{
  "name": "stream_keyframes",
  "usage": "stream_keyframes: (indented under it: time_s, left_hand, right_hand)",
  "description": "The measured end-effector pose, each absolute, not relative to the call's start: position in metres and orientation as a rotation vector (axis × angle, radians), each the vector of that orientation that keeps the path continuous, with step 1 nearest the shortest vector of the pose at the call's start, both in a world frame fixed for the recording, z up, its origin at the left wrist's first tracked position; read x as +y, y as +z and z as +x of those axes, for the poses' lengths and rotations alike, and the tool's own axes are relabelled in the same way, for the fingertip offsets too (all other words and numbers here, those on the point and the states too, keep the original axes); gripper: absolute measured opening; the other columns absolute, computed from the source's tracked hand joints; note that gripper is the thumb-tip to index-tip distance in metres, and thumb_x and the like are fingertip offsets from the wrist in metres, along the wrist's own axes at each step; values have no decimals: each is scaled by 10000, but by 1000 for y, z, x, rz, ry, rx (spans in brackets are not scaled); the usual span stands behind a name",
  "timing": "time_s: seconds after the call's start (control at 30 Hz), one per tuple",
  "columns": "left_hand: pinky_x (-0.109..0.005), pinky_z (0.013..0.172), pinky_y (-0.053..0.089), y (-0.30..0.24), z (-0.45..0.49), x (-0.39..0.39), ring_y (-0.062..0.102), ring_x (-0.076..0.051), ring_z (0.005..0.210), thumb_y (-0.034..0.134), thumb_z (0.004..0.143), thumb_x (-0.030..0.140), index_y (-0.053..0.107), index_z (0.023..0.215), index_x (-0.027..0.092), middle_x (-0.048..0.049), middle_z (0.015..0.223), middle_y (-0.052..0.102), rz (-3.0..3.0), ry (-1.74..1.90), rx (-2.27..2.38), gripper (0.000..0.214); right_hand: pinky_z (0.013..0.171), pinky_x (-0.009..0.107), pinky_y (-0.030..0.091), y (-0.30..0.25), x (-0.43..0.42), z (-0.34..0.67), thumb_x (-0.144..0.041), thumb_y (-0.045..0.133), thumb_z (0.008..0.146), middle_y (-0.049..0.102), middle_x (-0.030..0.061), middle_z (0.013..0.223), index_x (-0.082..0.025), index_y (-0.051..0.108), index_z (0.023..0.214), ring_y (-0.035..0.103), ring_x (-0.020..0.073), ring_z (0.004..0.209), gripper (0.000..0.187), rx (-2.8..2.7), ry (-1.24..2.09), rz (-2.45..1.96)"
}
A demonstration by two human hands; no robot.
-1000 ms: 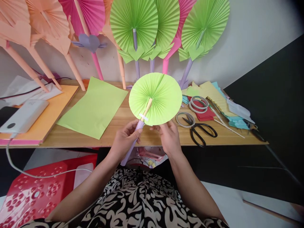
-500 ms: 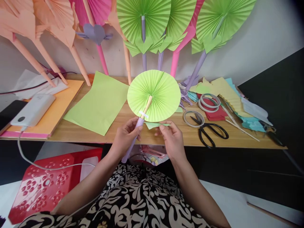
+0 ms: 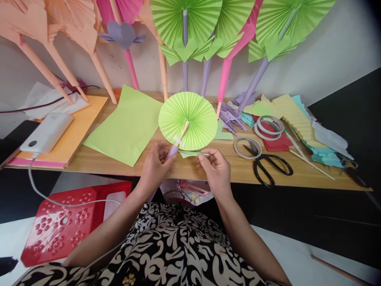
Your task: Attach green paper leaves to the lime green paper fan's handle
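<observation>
A round pleated green paper fan (image 3: 202,123) faces me above the table's front edge. Its handle is purple paper below and a bare tan stick above, with a strip of white tape across the joint. My left hand (image 3: 157,163) is closed around the purple handle (image 3: 172,151). Between thumb and fingers, my right hand (image 3: 217,169) pinches a small folded piece of green paper (image 3: 189,153) just under the fan's lower rim. Whether that piece touches the handle I cannot tell.
Black-handled scissors (image 3: 272,167), tape rolls (image 3: 247,148) and paper scraps (image 3: 278,142) lie to the right. A green sheet (image 3: 127,123) and a white power bank (image 3: 47,133) are on the left. Finished fans (image 3: 186,28) lean on the wall. A red stool (image 3: 62,222) stands below.
The fan has tilted slightly and come a little lower and to the left, with both hands keeping their holds. The whole view has shifted slightly.
</observation>
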State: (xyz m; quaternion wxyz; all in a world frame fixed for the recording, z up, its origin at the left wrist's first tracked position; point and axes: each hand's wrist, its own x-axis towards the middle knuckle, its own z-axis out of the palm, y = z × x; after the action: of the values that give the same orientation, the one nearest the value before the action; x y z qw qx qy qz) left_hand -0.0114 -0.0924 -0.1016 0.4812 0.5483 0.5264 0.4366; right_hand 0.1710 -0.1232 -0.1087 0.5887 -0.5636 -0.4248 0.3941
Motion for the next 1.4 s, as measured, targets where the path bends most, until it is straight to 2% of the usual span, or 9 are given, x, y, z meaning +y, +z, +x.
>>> stream_keyframes:
  time_s: [0.13, 0.27, 0.5, 0.73, 1.0, 1.13, 1.27, 1.33, 1.4]
  left_hand:
    - [-263, 659, 493, -100, -16, -94, 677, -144, 771, 685, 836, 313, 514, 1014, 206, -22, 895, 727, 1512, 994, 1494, 269]
    - [-255, 600, 436, -98, -17, -94, 663, -146, 710, 648, 892, 334, 540, 972, 208, -13, 861, 729, 1718, 896, 1608, 184]
    - [-263, 532, 315, -91, -21, -87, 574, -135, 609, 653, 927, 329, 601, 912, 193, -23, 810, 680, 2116, 686, 1678, 146]
    - [-272, 582, 353, -89, -25, -82, 561, -152, 644, 614, 951, 346, 634, 948, 187, -46, 869, 678, 2177, 668, 1566, 160]
    - [-285, 627, 402, -95, -32, -78, 581, -187, 696, 631, 893, 299, 671, 1011, 213, -49, 910, 676, 2139, 672, 1491, 151]
    - [-300, 668, 449, -90, -34, -80, 592, -191, 731, 622, 913, 372, 679, 1034, 207, -72, 1004, 676, 2151, 693, 1504, 213]
    - [-310, 736, 490, -69, -26, -88, 610, -184, 834, 606, 934, 388, 680, 1071, 196, -96, 1146, 651, 2072, 902, 1415, 247]
    - [-284, 713, 495, -59, -17, -91, 610, -160, 813, 621, 934, 376, 670, 1095, 203, -68, 1056, 665, 1895, 914, 1255, 242]
    - [-263, 685, 494, -53, -9, -91, 619, -149, 790, 654, 913, 392, 604, 1223, 197, -45, 952, 678, 1642, 880, 1059, 370]
  right_hand:
    - [602, 265, 487, -109, -120, 171, -369, 688, 834, 692, -3, 736, -217, 679, 849, 592, 133, 613, 153, -1144, 773, -1432]
    - [615, 273, 475, -107, -117, 179, -351, 643, 874, 724, 5, 753, -215, 704, 868, 589, 137, 587, 149, -1361, 617, -1503]
    - [694, 305, 480, -98, -115, 232, -388, 572, 944, 759, 32, 869, -217, 726, 969, 646, 176, 692, 231, -1473, 294, -1724]
    - [748, 333, 450, -98, -130, 246, -349, 677, 901, 739, 57, 949, -227, 697, 930, 664, 248, 927, 128, -1906, 222, -1927]
    - [612, 310, 334, -98, -141, 260, -218, 614, 874, 690, 33, 755, -234, 636, 777, 615, 208, 721, 101, -1825, 37, -2070]
    - [611, 294, 384, -80, -153, 276, -266, 627, 855, 690, 0, 705, -238, 631, 787, 602, 175, 614, 74, -1632, 173, -2021]
    - [615, 282, 429, -66, -160, 265, -303, 618, 887, 695, -17, 698, -245, 636, 789, 633, 162, 621, 116, -1650, 258, -1822]
    - [642, 286, 451, -63, -159, 253, -275, 604, 908, 714, -8, 726, -247, 645, 802, 655, 166, 656, 117, -1739, 216, -1686]
    - [679, 296, 475, -63, -154, 240, -239, 584, 928, 735, 9, 765, -249, 652, 819, 674, 175, 700, 129, -1851, 163, -1554]
